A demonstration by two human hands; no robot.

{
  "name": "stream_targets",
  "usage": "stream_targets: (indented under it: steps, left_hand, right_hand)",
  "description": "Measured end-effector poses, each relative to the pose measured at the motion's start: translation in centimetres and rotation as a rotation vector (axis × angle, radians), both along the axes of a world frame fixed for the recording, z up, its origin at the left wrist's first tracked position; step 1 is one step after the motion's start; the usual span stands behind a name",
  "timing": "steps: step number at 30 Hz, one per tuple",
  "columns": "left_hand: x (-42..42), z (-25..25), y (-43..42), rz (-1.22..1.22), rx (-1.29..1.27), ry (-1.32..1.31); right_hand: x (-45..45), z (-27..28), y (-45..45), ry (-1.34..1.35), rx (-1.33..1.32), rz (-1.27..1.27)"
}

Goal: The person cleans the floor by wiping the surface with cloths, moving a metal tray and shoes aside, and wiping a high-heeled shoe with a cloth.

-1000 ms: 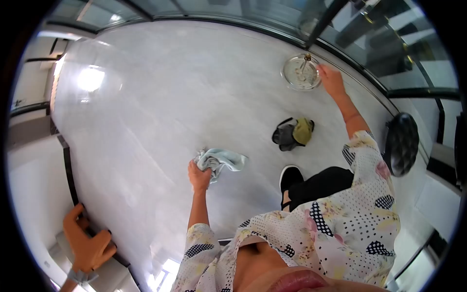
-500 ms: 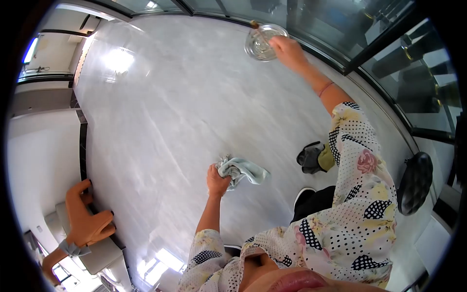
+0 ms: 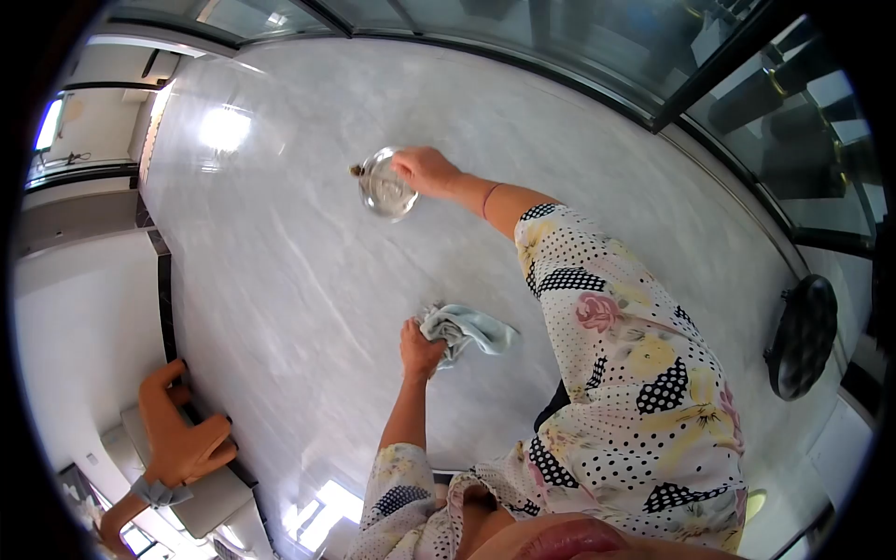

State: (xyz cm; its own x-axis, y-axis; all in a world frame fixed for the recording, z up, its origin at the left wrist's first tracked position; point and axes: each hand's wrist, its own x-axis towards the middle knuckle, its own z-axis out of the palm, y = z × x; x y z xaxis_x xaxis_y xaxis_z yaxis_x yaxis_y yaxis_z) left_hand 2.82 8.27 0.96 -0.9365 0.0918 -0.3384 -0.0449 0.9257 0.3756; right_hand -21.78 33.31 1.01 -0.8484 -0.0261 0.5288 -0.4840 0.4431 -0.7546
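Note:
Low in the middle, my left hand (image 3: 422, 349) is closed on a crumpled pale blue-green cloth (image 3: 467, 330), which hangs out to the right of the fingers. Farther forward, my right hand (image 3: 426, 172) has its fingers closed at the right rim of a round clear glass dish (image 3: 387, 191). A small brownish knob (image 3: 357, 171) shows at the dish's left edge. The dish and the cloth are apart, with the dish up and to the left of the cloth.
A shiny grey marbled surface (image 3: 280, 252) spreads around both hands. Dark-framed glass panels (image 3: 523, 47) run along the far side. A black quilted round object (image 3: 805, 338) is at the right, an orange-brown animal-shaped object (image 3: 182, 434) at the lower left.
My right hand has carried the glass dish from near the glass panels leftward over the grey surface. My left hand still holds the cloth. The grey and olive item is now hidden by my sleeve.

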Motion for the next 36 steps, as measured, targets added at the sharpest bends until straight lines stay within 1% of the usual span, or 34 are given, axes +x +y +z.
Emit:
stream_targets:
  steps: [2, 5, 6, 7, 8, 9, 10, 11, 13, 15, 17, 18, 19, 21, 24, 25, 26, 27, 28, 29, 31, 32, 33, 35, 36]
  left_hand:
    - [0.0, -0.9, -0.7, -0.039, 0.019, 0.017]
    - [0.1, -1.1, -0.7, -0.034, 0.042, 0.018]
    - [0.2, -1.5, -0.7, -0.036, 0.017, 0.049]
    - [0.1, -1.8, -0.8, -0.046, -0.006, 0.032]
    - [0.1, -2.7, -1.4, -0.040, 0.059, 0.036]
    - [0.2, -1.8, -0.8, -0.034, 0.028, 0.010]
    - [0.3, -2.2, -0.9, -0.076, 0.067, 0.039]
    - [0.5, -2.6, -1.0, -0.058, 0.066, 0.004]
    - [0.5, -2.0, -0.4, -0.051, 0.035, -0.031]
    - [0.9, -1.9, -0.7, -0.047, 0.028, -0.041]
    - [0.9, -2.1, -1.0, -0.056, 0.022, -0.054]
    - [0.9, -3.0, -1.4, -0.051, 0.025, -0.057]
    - [0.6, -3.8, -2.3, -0.115, 0.052, -0.017]
    - [-0.8, 1.2, -0.1, -0.133, 0.016, -0.133]
    - [-3.2, 1.8, 1.3, -0.258, 0.152, 0.133]
    - [-3.8, 0.0, 1.6, -0.310, 0.175, 0.284]
    - [-4.8, -2.7, 4.0, -0.349, 0.226, 0.455]
    - [-5.2, -2.0, 5.1, -0.364, 0.201, 0.481]
    - [-5.4, -2.2, 5.5, -0.382, 0.067, 0.436]
    - [-5.4, -3.2, 5.7, -0.345, 0.030, 0.484]
    - [-5.4, -3.0, 5.3, -0.381, 0.044, 0.542]
    - [-5.3, -2.9, 5.0, -0.381, 0.046, 0.524]
    - [-5.1, -2.3, 6.5, -0.384, 0.074, 0.521]
    - [-5.7, -3.4, 5.9, -0.369, 0.076, 0.511]
    - [-5.8, -3.2, 6.0, -0.370, 0.095, 0.514]
  right_hand:
    - [1.6, -0.7, -0.5, -0.066, 0.047, 0.057]
    - [5.3, -0.3, 0.9, -0.236, -0.001, 0.189]
    - [6.9, -0.3, 1.8, -0.261, 0.039, 0.138]
    - [8.8, 0.0, 3.6, -0.273, 0.056, 0.173]
    - [10.9, 0.6, 6.2, -0.296, 0.069, 0.208]
    - [13.9, 1.2, 8.9, -0.327, 0.078, 0.245]
    - [17.3, 2.2, 11.7, -0.392, 0.139, 0.233]
    - [21.0, 2.7, 14.8, -0.453, 0.208, 0.223]
    - [28.7, 3.1, 19.0, -0.412, 0.551, 0.173]
    - [35.5, 4.0, 20.0, -0.503, 0.607, 0.201]
    - [39.5, 3.7, 19.2, -0.310, 0.879, 0.105]
    - [40.4, 2.9, 18.9, -0.460, 0.899, 0.091]
    - [40.4, 2.3, 18.8, -0.604, 0.906, 0.073]
    - [38.2, 1.7, 19.3, -0.815, 0.491, 0.025]
    - [33.7, 4.2, 21.2, -0.739, 0.283, -0.080]
    - [31.8, 5.1, 21.8, -0.658, 0.341, -0.130]
    - [29.6, 6.5, 24.1, -0.558, 0.434, -0.187]
    - [26.8, 5.5, 24.6, -0.490, 0.433, -0.185]
    - [23.7, 4.2, 25.1, -0.449, 0.447, -0.192]
    - [20.8, 4.0, 25.4, -0.385, 0.453, -0.248]
    - [14.1, 3.4, 25.3, -0.269, 0.485, -0.305]
    - [10.6, 3.1, 24.9, -0.194, 0.508, -0.337]
    - [7.9, 4.6, 25.5, -0.160, 0.543, -0.378]
    - [-0.1, 1.7, 23.6, -0.045, 0.598, -0.393]
    - [-2.8, 0.7, 22.1, -0.054, 0.641, -0.443]
